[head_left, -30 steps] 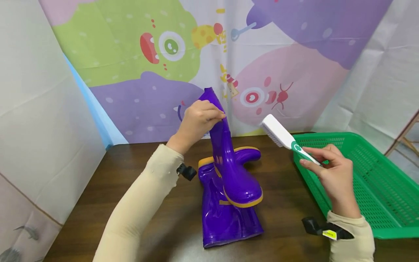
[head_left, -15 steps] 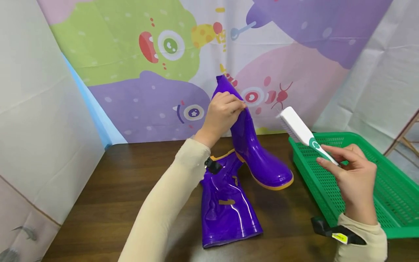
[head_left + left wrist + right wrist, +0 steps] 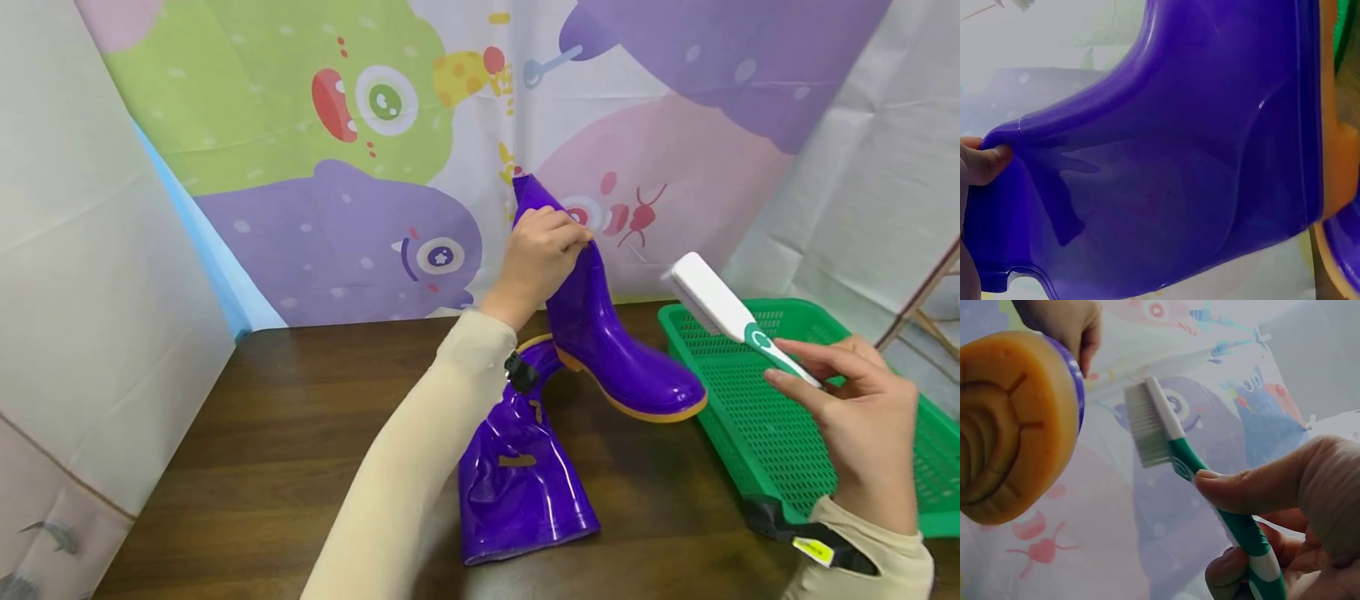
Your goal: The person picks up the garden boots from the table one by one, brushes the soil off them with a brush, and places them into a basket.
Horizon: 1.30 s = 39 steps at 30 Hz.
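My left hand point(image 3: 542, 257) grips a purple rain boot point(image 3: 611, 342) by its shaft near the top, the toe pointing right. Its orange sole point(image 3: 1016, 425) faces the right wrist camera. In the left wrist view the thumb presses the creased shaft point(image 3: 1129, 194). A second purple boot point(image 3: 525, 492) lies on its side on the table, partly behind my left forearm and the held boot. My right hand point(image 3: 862, 408) holds a white and green scrub brush point(image 3: 712, 296) by the handle, its bristles point(image 3: 1146, 428) turned toward the held boot but apart from it.
A green plastic basket point(image 3: 678, 333) stands on the right of the dark wooden table point(image 3: 300, 467), under my right hand. A printed cartoon curtain point(image 3: 360, 250) hangs behind the table, with pale cloth at both sides.
My left hand has carried the held boot right, from above the lying boot toward the basket. My right hand has shifted right with the brush, now over the basket.
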Motion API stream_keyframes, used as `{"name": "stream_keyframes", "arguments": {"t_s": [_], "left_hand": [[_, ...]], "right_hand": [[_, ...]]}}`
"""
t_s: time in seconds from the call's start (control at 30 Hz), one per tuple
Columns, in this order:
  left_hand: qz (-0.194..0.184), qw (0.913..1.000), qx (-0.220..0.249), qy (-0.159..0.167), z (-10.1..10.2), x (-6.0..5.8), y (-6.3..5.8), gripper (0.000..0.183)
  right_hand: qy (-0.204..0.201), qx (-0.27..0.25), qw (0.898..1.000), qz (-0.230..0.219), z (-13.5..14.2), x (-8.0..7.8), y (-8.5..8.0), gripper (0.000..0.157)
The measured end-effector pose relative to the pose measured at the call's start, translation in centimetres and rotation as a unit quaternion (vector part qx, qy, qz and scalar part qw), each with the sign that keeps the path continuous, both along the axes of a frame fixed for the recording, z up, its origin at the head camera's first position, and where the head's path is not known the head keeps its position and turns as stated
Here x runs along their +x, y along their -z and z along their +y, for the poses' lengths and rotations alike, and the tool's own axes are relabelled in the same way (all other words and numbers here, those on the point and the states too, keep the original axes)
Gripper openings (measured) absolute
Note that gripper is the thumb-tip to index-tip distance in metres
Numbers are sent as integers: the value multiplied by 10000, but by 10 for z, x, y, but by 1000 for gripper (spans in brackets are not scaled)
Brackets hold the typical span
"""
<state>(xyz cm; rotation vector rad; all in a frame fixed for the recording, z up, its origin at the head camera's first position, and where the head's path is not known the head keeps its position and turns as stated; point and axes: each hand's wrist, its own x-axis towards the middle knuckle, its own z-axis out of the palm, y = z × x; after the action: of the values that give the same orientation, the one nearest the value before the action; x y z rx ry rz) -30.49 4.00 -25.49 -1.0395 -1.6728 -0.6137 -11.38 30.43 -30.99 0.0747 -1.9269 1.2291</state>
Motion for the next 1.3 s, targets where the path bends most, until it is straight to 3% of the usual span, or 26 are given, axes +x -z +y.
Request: {"name": "stream_keyframes", "arguments": {"t_s": [0.2, 0.33, 0.43, 0.57, 0.67, 0.8, 1.07, 1.3], "left_hand": [[-43, 9995, -272, -123, 21, 2, 3, 11], [-123, 9991, -398, -47, 35, 4, -1, 13], [-288, 9986, -432, -60, 44, 4, -5, 10], [-605, 9969, -495, -51, 52, 4, -9, 8], [-756, 9958, -516, 18, 58, 5, -11, 8], [-772, 9957, -510, -17, 69, 8, -12, 8], [-614, 9980, -97, -131, 86, 11, -13, 6], [-997, 9947, -19, -239, 99, 21, -14, 7]], "right_hand": [[-323, -567, 9979, -56, 7, 10, -1, 32], [-293, -749, 9966, -185, 9, 15, -2, 33], [20, -473, 9981, -395, 14, 18, -3, 36], [106, -272, 9980, -554, 23, 22, -2, 39], [-485, -738, 9952, -428, 28, 26, 0, 40], [-762, -677, 9937, -477, 31, 29, 1, 39], [-232, 423, 9963, -709, 34, 37, 3, 42], [-431, 845, 9930, -702, 42, 39, 6, 44]]}}
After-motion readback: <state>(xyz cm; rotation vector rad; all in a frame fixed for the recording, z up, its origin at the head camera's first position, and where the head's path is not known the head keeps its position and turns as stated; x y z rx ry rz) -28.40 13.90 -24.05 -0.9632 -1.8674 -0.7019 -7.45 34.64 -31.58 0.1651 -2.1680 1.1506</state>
